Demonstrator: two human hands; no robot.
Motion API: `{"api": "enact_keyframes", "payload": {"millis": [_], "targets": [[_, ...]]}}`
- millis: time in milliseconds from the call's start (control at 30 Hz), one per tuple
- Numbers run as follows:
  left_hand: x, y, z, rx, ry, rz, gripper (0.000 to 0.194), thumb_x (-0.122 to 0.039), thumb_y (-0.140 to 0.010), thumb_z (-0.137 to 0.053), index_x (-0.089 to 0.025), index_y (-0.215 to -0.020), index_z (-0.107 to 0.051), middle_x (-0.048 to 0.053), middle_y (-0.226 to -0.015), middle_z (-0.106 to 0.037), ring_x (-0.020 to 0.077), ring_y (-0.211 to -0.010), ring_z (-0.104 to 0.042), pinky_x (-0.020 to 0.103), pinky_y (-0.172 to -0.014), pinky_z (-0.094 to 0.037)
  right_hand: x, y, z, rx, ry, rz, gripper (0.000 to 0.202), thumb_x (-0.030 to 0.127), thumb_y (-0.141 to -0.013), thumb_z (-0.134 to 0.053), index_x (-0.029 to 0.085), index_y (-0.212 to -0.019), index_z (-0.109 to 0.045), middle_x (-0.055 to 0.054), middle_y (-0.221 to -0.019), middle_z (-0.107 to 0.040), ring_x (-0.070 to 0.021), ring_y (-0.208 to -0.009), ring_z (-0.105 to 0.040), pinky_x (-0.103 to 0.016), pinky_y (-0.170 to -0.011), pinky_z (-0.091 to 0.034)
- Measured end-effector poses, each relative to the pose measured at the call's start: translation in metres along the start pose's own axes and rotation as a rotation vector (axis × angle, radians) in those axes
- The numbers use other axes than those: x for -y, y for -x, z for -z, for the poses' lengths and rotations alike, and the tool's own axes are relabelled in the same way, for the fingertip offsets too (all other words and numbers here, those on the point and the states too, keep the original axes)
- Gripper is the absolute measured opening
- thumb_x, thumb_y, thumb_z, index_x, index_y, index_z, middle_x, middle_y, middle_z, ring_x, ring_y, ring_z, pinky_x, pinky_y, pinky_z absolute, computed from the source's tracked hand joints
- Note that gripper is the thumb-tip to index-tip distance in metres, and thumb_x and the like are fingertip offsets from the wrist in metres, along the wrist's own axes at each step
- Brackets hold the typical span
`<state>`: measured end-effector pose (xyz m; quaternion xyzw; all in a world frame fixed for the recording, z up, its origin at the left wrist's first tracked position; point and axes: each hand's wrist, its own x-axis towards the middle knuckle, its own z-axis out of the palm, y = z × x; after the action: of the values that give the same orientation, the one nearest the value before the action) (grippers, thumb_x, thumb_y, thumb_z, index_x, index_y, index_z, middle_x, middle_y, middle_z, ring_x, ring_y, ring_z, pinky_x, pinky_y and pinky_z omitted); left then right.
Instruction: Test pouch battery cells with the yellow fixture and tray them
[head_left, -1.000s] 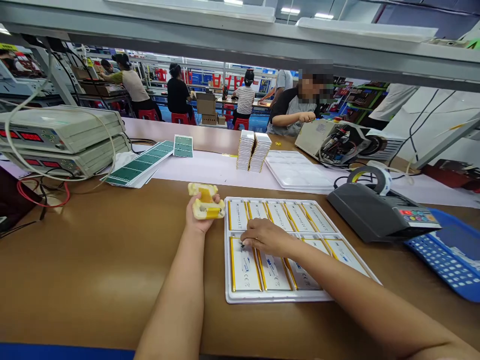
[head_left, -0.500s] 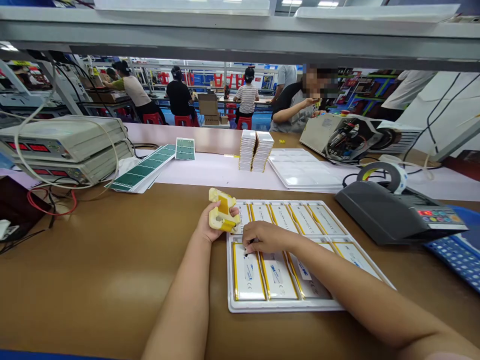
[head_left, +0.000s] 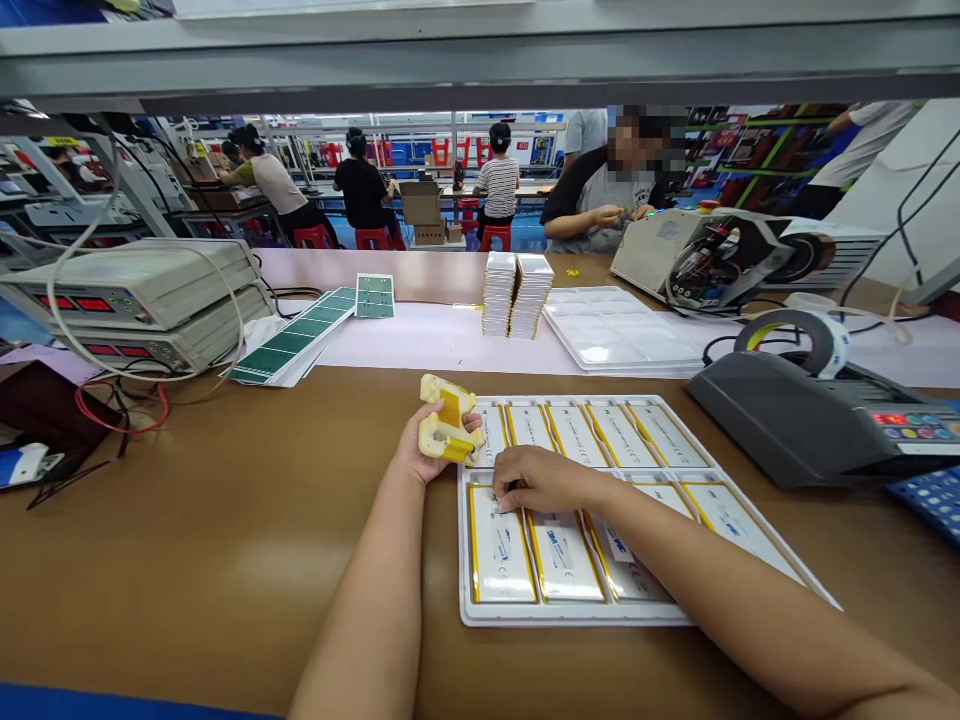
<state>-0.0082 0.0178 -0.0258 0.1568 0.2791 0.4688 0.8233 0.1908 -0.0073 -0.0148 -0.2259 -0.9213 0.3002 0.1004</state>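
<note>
My left hand (head_left: pixel 422 447) is wrapped round a cream plastic block with yellow tape (head_left: pixel 450 418), holding it up by the tray's left edge. My right hand (head_left: pixel 536 478) reaches over the front row of the white tray (head_left: pixel 570 614). Its fingers are pinched together at the upper end of the leftmost flat battery pack (head_left: pixel 504 560). Something small and dark shows between those fingers, too hidden to name. Several flat white packs with yellow edges and printed labels lie in two rows in the tray. My right forearm covers part of the front row.
Two stacked meters (head_left: pixel 135 290) stand at the left beside green sheets (head_left: pixel 296 335). Stacked packs (head_left: pixel 517 295) and another white tray (head_left: pixel 619 325) lie behind. A grey tape dispenser (head_left: pixel 787 410) sits at the right. Across the bench a person (head_left: pixel 600 195) works near an open machine (head_left: pixel 720 260).
The view has shifted slightly. My right fingers stay near the leftmost front pack's upper end, and the dark bit between them shows less. The left hand keeps the block.
</note>
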Motion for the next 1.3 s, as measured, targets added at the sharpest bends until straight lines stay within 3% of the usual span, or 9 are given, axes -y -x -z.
{"api": "enact_keyframes", "payload": {"millis": [233,400,567,733,900,1067,1300], "targets": [[-0.001,0.003,-0.005,-0.015,-0.004,0.01,0.041,-0.027,-0.075,-0.047,-0.005,-0.109,-0.049,0.016,-0.085,-0.064,0.0253,-0.079,-0.062,0.046,-0.074,-0.048,0.013,0.001,-0.003,-0.067,0.008,-0.064,0.019,0.033,-0.064,-0.069,0.017,-0.067,-0.059,-0.001,-0.071,-0.057,-0.0143,-0.072,-0.05,-0.025,-0.067,-0.038],[-0.001,0.003,-0.006,-0.029,-0.007,-0.003,0.042,-0.027,-0.074,-0.049,-0.003,-0.108,-0.049,0.016,-0.085,-0.064,0.0262,-0.081,-0.061,0.045,-0.075,-0.048,0.008,0.02,0.026,0.158,-0.364,-0.11,0.021,0.035,-0.064,-0.068,0.016,-0.07,-0.06,0.001,-0.072,-0.058,-0.0117,-0.069,-0.052,-0.022,-0.063,-0.039],[-0.002,0.002,-0.006,-0.029,-0.022,-0.006,0.042,-0.026,-0.073,-0.05,-0.004,-0.108,-0.049,0.017,-0.086,-0.064,0.0277,-0.083,-0.061,0.045,-0.073,-0.049,-0.002,0.035,0.037,0.104,-0.056,-0.365,0.016,0.028,-0.06,-0.071,0.016,-0.062,-0.06,0.001,-0.069,-0.057,-0.0112,-0.064,-0.05,-0.021,-0.056,-0.034],[-0.003,0.001,-0.005,-0.004,-0.034,-0.01,0.044,-0.026,-0.074,-0.049,-0.003,-0.111,-0.047,0.019,-0.087,-0.064,0.0298,-0.087,-0.06,0.048,-0.073,-0.048,-0.003,0.035,0.029,0.091,0.068,-0.277,0.014,0.025,-0.061,-0.072,0.016,-0.06,-0.06,0.001,-0.069,-0.057,-0.0112,-0.068,-0.049,-0.021,-0.058,-0.033],[-0.003,0.0,-0.005,0.0,-0.024,-0.014,0.044,-0.025,-0.073,-0.049,-0.003,-0.111,-0.047,0.019,-0.087,-0.064,0.0287,-0.087,-0.06,0.048,-0.074,-0.048,-0.012,0.036,0.032,0.167,-0.001,-0.229,0.015,0.029,-0.063,-0.071,0.016,-0.061,-0.062,0.001,-0.067,-0.056,-0.0106,-0.067,-0.05,-0.02,-0.057,-0.033],[-0.003,-0.001,-0.005,-0.003,-0.024,-0.003,0.045,-0.025,-0.073,-0.049,-0.002,-0.112,-0.047,0.019,-0.087,-0.064,0.0279,-0.086,-0.061,0.048,-0.077,-0.046,-0.022,0.036,0.025,0.149,-0.106,-0.166,0.018,0.032,-0.065,-0.069,0.015,-0.064,-0.062,0.001,-0.067,-0.055,-0.0097,-0.066,-0.05,-0.02,-0.06,-0.035],[-0.004,0.001,-0.007,-0.008,-0.036,-0.003,0.044,-0.026,-0.075,-0.047,-0.003,-0.112,-0.046,0.018,-0.087,-0.064,0.0279,-0.085,-0.061,0.046,-0.074,-0.048,-0.013,0.034,0.015,0.17,-0.121,-0.104,0.023,0.036,-0.067,-0.067,0.015,-0.063,-0.058,0.001,-0.066,-0.054,-0.01,-0.066,-0.049,-0.021,-0.061,-0.036]]}}
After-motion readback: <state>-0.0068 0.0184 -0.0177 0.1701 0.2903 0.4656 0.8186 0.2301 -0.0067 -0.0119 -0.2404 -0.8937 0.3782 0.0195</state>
